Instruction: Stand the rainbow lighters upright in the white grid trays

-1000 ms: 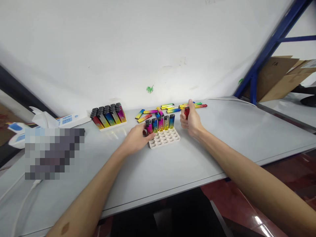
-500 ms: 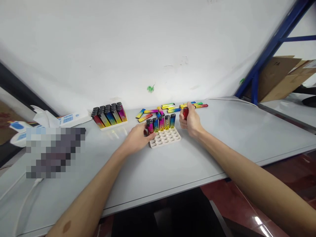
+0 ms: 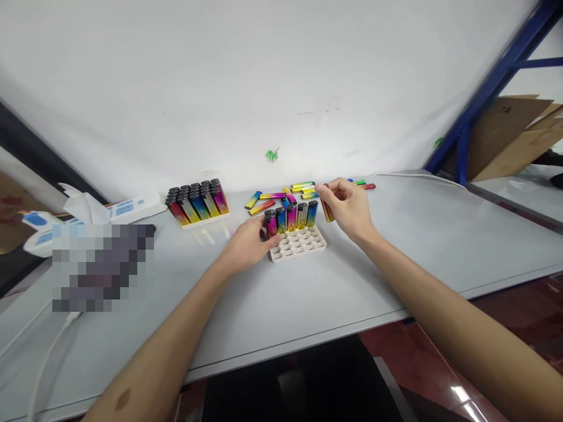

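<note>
A white lighter tray (image 3: 301, 244) with rows of holes lies on the table in front of me. Along its back row stand several shiny lighters (image 3: 291, 218) with black tops, in pink, blue and yellow. My left hand (image 3: 250, 241) grips the tray's left end, its thumb in front and its fingers partly hidden behind the pink end lighter. To the right of the row, my right hand (image 3: 347, 205) pinches a red-to-yellow lighter (image 3: 328, 211), lower end down and slightly tilted, above the table. The top of that lighter is covered by my fingers.
Loose lighters (image 3: 261, 207) lie scattered behind the tray, against the wall. A full tray of lighters (image 3: 200, 205) stands at back left. Further left are a power strip (image 3: 132, 207), a pixelated dark object (image 3: 105, 266) and white cables (image 3: 46, 363). Cardboard boxes (image 3: 505, 138) lean beyond a blue frame.
My right hand has turned the red lighter from inside a closed grip to a fingertip pinch, lower end now pointing down. My left hand stays at the tray; the view shifts slightly.
</note>
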